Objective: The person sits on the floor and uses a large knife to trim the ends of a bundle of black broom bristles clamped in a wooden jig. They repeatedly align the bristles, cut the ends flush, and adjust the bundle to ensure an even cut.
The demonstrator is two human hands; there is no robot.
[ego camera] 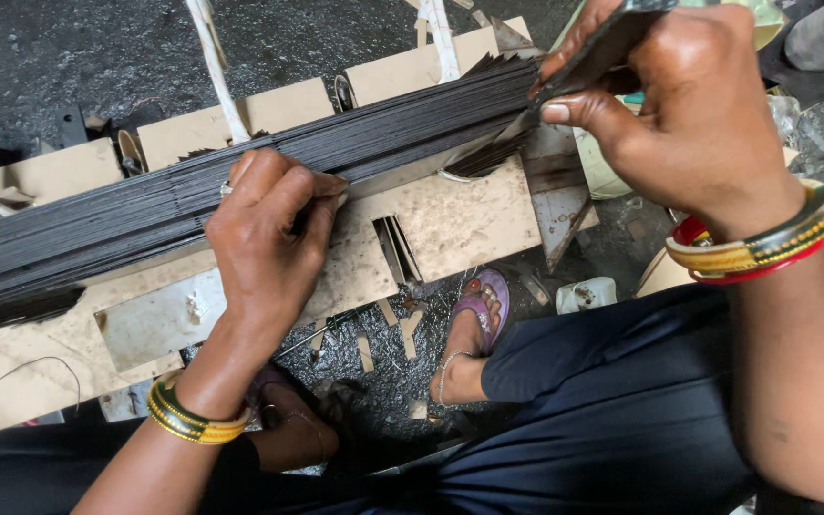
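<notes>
A long stack of thin dark metal strips [126, 215] lies on edge across a wooden jig board [460, 219], running from the left edge up to the right. My left hand [269, 238] presses down on the middle of the stack, fingers curled over its top. My right hand [669, 95] is at the stack's right end, pinching one dark flat strip [593, 52] between thumb and fingers and holding it tilted against the stack's end. Both wrists wear bangles.
Wooden blocks [207, 129] stand behind the stack, with white cords [216, 72] crossing them. A grey metal plate [159, 319] lies on the board. A triangular metal piece [557, 200] sits at the board's right. My sandalled foot [474, 324] rests on gritty dark floor below, among wood scraps.
</notes>
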